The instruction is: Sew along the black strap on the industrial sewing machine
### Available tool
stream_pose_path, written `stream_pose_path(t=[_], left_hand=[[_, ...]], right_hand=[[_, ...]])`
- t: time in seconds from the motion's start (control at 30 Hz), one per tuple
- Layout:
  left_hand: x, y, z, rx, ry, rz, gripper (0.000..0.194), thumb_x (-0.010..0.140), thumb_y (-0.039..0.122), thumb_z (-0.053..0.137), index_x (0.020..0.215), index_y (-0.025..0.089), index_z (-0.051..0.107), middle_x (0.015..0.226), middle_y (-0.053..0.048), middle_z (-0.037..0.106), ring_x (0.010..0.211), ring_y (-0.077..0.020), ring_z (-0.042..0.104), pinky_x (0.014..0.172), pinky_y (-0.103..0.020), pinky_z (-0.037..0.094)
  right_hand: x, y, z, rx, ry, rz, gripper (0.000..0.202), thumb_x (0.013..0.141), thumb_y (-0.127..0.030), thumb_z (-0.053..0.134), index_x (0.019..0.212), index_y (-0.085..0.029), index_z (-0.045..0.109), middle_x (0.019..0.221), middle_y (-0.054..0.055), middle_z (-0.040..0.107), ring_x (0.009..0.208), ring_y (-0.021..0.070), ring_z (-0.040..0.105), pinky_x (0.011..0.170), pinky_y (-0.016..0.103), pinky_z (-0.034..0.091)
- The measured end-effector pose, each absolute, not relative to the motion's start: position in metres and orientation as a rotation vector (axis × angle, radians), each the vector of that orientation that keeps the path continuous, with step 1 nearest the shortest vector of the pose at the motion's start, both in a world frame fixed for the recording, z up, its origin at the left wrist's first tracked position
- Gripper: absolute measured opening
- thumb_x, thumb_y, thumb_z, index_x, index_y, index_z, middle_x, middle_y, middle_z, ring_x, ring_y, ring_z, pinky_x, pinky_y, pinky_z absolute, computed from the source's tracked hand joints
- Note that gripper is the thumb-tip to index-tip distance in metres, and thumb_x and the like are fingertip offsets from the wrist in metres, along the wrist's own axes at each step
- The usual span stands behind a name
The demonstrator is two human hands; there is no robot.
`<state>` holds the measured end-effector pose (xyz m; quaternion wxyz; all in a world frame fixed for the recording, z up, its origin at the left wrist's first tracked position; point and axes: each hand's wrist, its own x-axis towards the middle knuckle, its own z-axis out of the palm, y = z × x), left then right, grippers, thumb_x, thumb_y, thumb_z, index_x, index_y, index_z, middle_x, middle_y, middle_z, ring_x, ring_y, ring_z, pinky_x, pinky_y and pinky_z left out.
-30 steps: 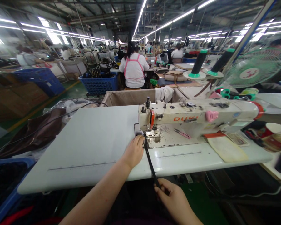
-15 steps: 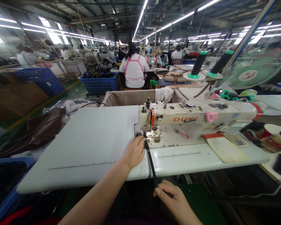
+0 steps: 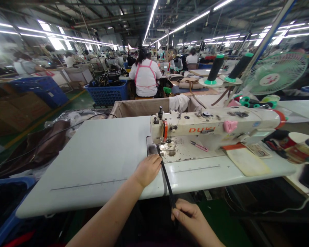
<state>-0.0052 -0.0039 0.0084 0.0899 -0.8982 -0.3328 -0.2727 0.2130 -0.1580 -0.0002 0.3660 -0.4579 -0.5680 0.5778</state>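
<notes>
A narrow black strip (image 3: 168, 181) runs from the needle area of the white sewing machine (image 3: 216, 121) down over the table's front edge. My left hand (image 3: 148, 168) lies on the table just in front of the needle area, its fingers together on the strip's upper part; the fingertips partly hide it. Below the table edge my right hand (image 3: 186, 214) pinches the strip's lower part between thumb and fingers. Pink-handled snips (image 3: 199, 146) lie on the machine bed, right of the needle plate.
A pale pad with an orange edge (image 3: 247, 161) lies on the table (image 3: 100, 154) at the right. Behind stand a cloth-lined bin (image 3: 141, 106), thread cones (image 3: 216, 70), a green fan (image 3: 270, 79) and a seated person (image 3: 145, 77). Blue crates are at the left.
My left hand has moved slightly back from the needle area toward me, showing more of the metal there. My right hand still pinches the strip, slightly lower. The whole view has shifted a little.
</notes>
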Motion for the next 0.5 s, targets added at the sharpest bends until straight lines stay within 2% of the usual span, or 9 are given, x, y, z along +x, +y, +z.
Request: stream_pose_path(t=[0.33, 0.5], left_hand=[[-0.002, 0.0003, 0.0027, -2.711, -1.126, -0.744, 0.03, 0.1, 0.017, 0.053, 0.129, 0.013, 0.06, 0.131, -0.017, 0.067, 0.127, -0.0276, 0.064, 0.117, -0.049, 0.049], [-0.0017, -0.0009, 0.0053, -2.707, -1.12, -0.724, 0.029, 0.099, 0.016, 0.053, 0.127, 0.013, 0.062, 0.13, -0.018, 0.067, 0.124, -0.0275, 0.064, 0.115, -0.048, 0.051]], right_hand=[[0.2096, -0.1583, -0.0008, -1.148, -1.475, 1.523, 0.057, 0.093, -0.069, 0.063, 0.071, -0.019, 0.078, 0.073, 0.004, 0.06, 0.074, 0.0194, 0.06, 0.078, 0.032, 0.046], [0.209, -0.1578, 0.0021, -1.145, -1.496, 1.537, 0.057, 0.093, -0.069, 0.062, 0.071, -0.019, 0.077, 0.074, 0.004, 0.061, 0.074, 0.0196, 0.06, 0.08, 0.032, 0.047]])
